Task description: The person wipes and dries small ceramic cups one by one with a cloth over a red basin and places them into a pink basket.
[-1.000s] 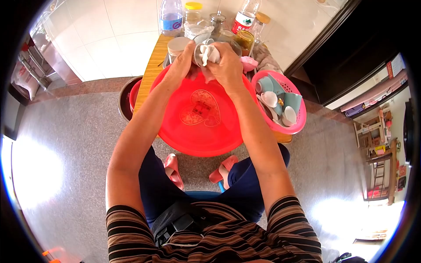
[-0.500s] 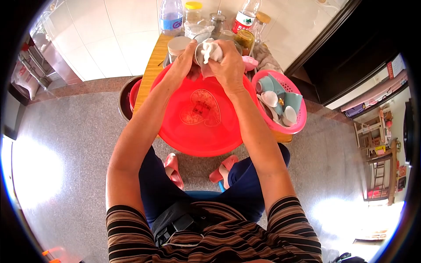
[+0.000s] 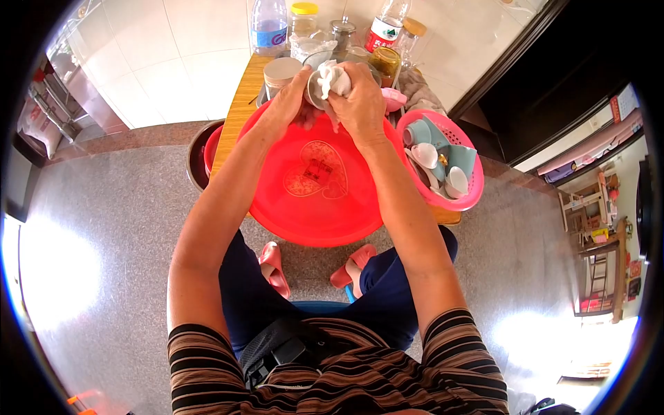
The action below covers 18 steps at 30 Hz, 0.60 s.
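Over the far part of a red basin [image 3: 277, 207], my two hands are close together. My left hand [image 3: 292, 102] is closed around the side of a clear, round-rimmed glass vessel [image 3: 314, 90]; whether it is a cup or a jar is hard to tell. In my right hand [image 3: 360, 102] is a bunched white cloth [image 3: 333, 79], pressed at the vessel's mouth. Most fingertips are hidden behind the vessel and cloth. A printed heart pattern shows on the basin's floor.
Right of the basin, a pink basket [image 3: 472, 196] holds cups and pale blue dishes. Behind my hands on the wooden table [image 3: 243, 104] stand plastic bottles [image 3: 270, 28], a yellow-lidded jar [image 3: 303, 21], a white-lidded jar [image 3: 281, 71] and an amber jar [image 3: 386, 62]. A metal basin [image 3: 196, 155] sits left.
My fingers and the white cloth have shifted very slightly at the vessel's rim. The arms, basin and basket look the same.
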Tool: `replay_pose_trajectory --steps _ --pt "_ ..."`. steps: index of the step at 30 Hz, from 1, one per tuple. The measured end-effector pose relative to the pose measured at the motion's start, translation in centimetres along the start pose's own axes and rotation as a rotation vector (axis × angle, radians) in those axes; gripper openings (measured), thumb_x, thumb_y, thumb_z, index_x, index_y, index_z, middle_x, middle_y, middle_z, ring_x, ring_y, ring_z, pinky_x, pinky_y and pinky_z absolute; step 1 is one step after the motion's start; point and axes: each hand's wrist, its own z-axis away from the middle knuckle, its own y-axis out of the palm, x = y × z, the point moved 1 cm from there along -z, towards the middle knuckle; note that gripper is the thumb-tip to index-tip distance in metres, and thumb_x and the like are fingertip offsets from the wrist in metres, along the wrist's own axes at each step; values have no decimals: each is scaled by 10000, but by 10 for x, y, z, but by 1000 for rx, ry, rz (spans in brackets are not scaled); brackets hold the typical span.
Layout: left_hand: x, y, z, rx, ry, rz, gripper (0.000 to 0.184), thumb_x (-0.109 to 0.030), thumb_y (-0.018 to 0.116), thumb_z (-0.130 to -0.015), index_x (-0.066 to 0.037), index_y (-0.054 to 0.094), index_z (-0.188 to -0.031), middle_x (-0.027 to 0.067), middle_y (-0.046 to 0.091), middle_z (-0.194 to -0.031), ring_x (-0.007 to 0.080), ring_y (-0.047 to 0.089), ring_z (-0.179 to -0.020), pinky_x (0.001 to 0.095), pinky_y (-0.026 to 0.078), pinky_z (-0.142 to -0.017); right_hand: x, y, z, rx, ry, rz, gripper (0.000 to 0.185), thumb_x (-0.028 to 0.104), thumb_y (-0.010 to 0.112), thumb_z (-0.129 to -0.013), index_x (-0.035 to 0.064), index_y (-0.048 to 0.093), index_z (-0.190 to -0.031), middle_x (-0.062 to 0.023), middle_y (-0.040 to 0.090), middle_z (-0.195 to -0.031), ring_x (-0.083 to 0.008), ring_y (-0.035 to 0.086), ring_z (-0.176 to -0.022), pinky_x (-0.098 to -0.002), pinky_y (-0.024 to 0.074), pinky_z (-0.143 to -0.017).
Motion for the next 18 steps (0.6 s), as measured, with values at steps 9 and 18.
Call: replay_pose_trajectory --steps 9,18 --pt "-5 6 4 -286 119 181 576 -603 387 -909 -84 615 -1007 24 586 -739 98 560 -673 292 441 -533 -5 11 3 262 4 -369 298 136 714 -696 104 610 -974 -90 642 -921 -297 633 -823 -343 505 -698" --pt "-6 5 9 21 39 13 503 -513 313 -962 -92 553 -825 41 533 -595 130 459 -446 257 337 -404 -2 8 0 13 -83 -268 325 150 728 -688 115 607 -987 -83 638 -920 -314 632 -841 -380 505 -684"
